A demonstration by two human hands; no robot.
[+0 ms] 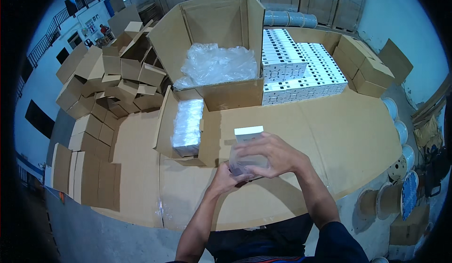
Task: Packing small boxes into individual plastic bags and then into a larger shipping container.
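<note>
Head view shows a small white box [248,133] in a clear bag [245,162], held above the cardboard table [329,136]. Right hand [273,155] curls over the bag from the top. Left hand [226,178] grips it from below. Just left of the hands lies a wrapped stack [187,126]. Farther off is a big open carton [221,51].

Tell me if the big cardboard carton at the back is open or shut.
Open: the big carton's flaps stand up, and crumpled clear plastic shows inside.
</note>
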